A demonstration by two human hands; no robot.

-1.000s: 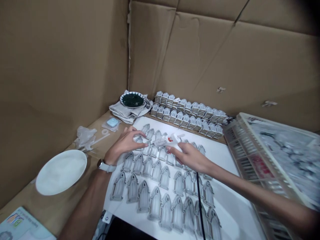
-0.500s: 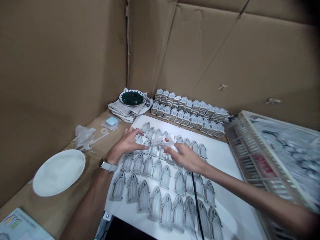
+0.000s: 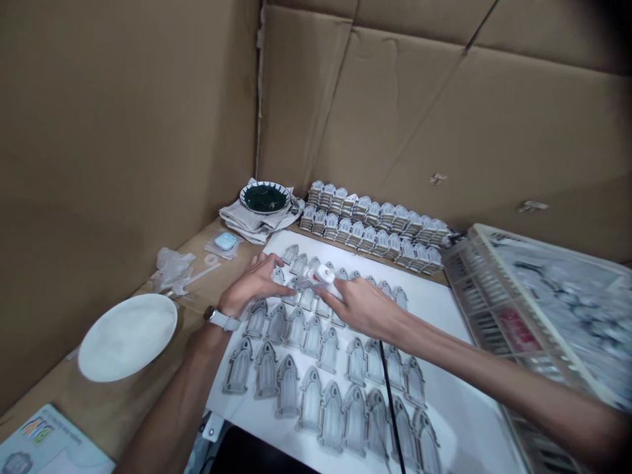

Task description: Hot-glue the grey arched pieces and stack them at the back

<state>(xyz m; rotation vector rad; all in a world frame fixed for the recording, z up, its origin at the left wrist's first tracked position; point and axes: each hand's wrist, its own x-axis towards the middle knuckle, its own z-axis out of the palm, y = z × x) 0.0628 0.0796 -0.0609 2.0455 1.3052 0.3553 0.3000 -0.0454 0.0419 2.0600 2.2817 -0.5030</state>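
Note:
Rows of small arched window-shaped pieces (image 3: pixel 311 398), clear in the middle with grey frames, lie on a white board (image 3: pixel 439 316). My right hand (image 3: pixel 363 304) is closed round a white glue gun (image 3: pixel 323 275) with a red mark. Its front end points left, over the pieces in the upper rows. A black cord (image 3: pixel 388 382) runs down from below my right wrist. Just left of the glue gun, my left hand (image 3: pixel 257 283) rests at the board's left edge, thumb and fingers apart around an arched piece (image 3: pixel 279 275). Whether it touches that piece I cannot tell.
Stacked arched pieces (image 3: pixel 368 237) line the back. At right stands a clear compartment box (image 3: pixel 486 296). To the left are a white plate (image 3: pixel 128 339), a plastic bag (image 3: pixel 172 268), a blue item (image 3: pixel 226 241), a dark-filled dish (image 3: pixel 265 197) on cloths and a booklet (image 3: pixel 52 441).
The glue gun has tipped in my right hand and shifted slightly left, its rear now turned more toward me. My left hand keeps its place by the pieces. The whole view has moved slightly.

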